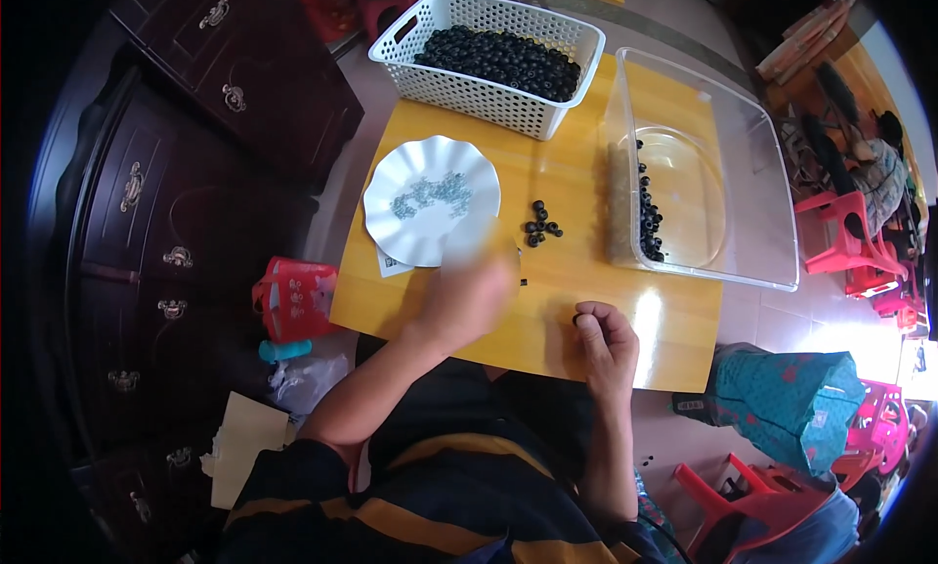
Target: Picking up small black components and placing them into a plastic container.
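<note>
My left hand [471, 295] is smeared by motion at the near right rim of a white scalloped plate [391, 232]. It looks closed around a pale, blurred thing [467, 239] whose kind I cannot make out. Small clear greenish pieces [430, 195] lie on the plate. Near the table's front edge, my right hand [610, 351] pinches a small black bead-like piece [578, 320] between thumb and forefinger. Beyond the hands, several loose black pieces [539, 224] sit in a cluster on the wooden table [576, 173]. One tiny dark bit [524, 282] rests nearer to me.
A white perforated basket [469, 93] full of black pieces stands at the back. On the right, a clear plastic bin [762, 197] holds some more along its left side. Dark drawers [186, 202] flank the left. A red bag [298, 298] and red stools [743, 505] stand around.
</note>
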Demonstrator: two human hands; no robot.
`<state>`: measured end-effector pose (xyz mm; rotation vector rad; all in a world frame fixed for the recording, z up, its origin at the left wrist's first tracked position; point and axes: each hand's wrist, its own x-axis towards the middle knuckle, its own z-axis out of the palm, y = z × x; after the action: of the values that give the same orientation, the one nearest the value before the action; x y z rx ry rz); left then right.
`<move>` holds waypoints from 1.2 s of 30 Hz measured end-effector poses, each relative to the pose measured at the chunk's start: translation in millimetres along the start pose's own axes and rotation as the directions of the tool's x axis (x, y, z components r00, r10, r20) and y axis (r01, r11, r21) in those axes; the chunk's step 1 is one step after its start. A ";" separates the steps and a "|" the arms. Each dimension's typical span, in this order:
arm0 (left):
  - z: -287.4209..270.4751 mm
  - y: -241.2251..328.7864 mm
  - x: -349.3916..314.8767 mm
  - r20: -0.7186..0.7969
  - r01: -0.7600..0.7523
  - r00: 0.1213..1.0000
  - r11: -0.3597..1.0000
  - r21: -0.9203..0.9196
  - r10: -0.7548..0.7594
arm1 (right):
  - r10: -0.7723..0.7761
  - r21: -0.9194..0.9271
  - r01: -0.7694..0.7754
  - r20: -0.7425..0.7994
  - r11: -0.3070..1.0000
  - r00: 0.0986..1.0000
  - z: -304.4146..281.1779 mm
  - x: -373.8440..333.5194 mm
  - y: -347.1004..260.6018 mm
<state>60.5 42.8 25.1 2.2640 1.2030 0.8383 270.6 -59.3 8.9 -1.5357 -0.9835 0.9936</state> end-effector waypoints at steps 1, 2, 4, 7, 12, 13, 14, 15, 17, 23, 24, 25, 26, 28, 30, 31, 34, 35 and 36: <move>-1.6 1.5 -1.5 0.000 0.003 1.000 1.000 -0.005 -0.003 | 0.028 0.044 -0.029 0.013 0.999 1.000 0.9 -0.4 0.3; -2.5 2.7 -3.1 0.000 0.006 1.000 1.000 -0.010 -0.006 | 0.055 0.088 -0.057 0.026 0.994 0.998 2.0 -0.8 0.5; 0.3 6.5 -6.0 0.009 -0.025 1.000 1.000 -0.001 0.025 | 0.059 0.112 -0.062 0.032 0.992 0.998 7.4 -1.8 -3.6; 2.0 12.0 -6.9 0.021 -0.047 0.999 0.999 0.000 0.047 | 0.065 0.132 -0.071 0.046 0.989 0.997 10.6 -4.1 -8.3; -8.2 22.9 -13.5 0.049 0.106 0.994 0.946 -0.306 -0.096 | 0.062 0.279 -0.087 0.099 0.956 0.993 13.7 -10.1 -4.0; -12.5 27.0 -14.6 0.076 0.152 0.988 0.891 -0.427 -0.132 | 0.094 0.407 -0.150 0.155 0.901 0.984 15.7 -10.9 -2.4; -16.1 30.9 -15.7 0.107 0.195 0.981 0.819 -0.539 -0.164 | 0.117 0.523 -0.215 0.214 0.824 0.970 17.3 -12.2 -1.5; -19.4 34.2 -15.6 0.105 0.197 0.980 0.819 -0.539 -0.166 | 0.118 0.522 -0.217 0.217 0.825 0.969 19.4 -12.8 -1.9; -22.5 39.8 -15.2 0.005 0.023 1.000 0.833 -0.553 -0.024 | 0.126 0.719 -0.391 0.394 0.575 0.911 23.4 -13.9 -2.7; -22.1 40.9 -20.0 -0.064 -0.121 0.993 0.859 -0.498 0.102 | 0.130 0.742 -0.428 0.426 0.516 0.895 38.5 -17.9 -6.9; -21.6 40.2 -20.6 -0.058 -0.129 0.992 0.853 -0.505 0.115 | 0.131 0.743 -0.428 0.426 0.514 0.895 38.2 -18.4 -3.7; -21.1 39.8 -21.1 -0.052 -0.137 0.990 0.848 -0.512 0.129 | 0.106 0.740 -0.397 0.408 0.544 0.907 37.0 -18.8 2.3; -20.7 39.6 -21.7 -0.050 -0.137 0.990 0.849 -0.510 0.130 | 0.080 0.735 -0.364 0.391 0.572 0.917 36.2 -19.8 5.7; -22.0 35.8 -25.6 -0.037 -0.125 0.991 0.826 -0.549 0.125 | 0.090 0.724 -0.380 0.406 0.576 0.909 39.1 -22.3 1.7; -21.1 34.5 -29.2 -0.050 -0.128 0.991 0.805 -0.579 0.122 | 0.097 0.716 -0.396 0.421 0.574 0.902 40.5 -24.6 1.7; -19.8 34.6 -30.6 -0.057 -0.131 0.991 0.783 -0.607 0.122 | 0.087 0.711 -0.414 0.448 0.569 0.890 40.5 -26.1 4.3; -13.3 35.3 -33.9 -0.080 -0.124 0.992 0.744 -0.656 0.095 | 0.093 0.727 -0.447 0.472 0.522 0.876 44.2 -30.0 9.6; -12.2 34.5 -33.9 -0.085 -0.120 0.993 0.756 -0.644 0.084 | 0.116 0.749 -0.453 0.458 0.484 0.881 45.4 -31.0 11.2; -12.6 32.5 -33.5 -0.108 -0.184 0.983 0.770 -0.611 0.150 | 0.110 0.744 -0.468 0.478 0.476 0.871 45.9 -31.7 11.6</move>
<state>55.9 -1.3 44.3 1.8119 0.6039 1.1655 218.2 -76.5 -5.6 -0.6607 -0.2988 1.7449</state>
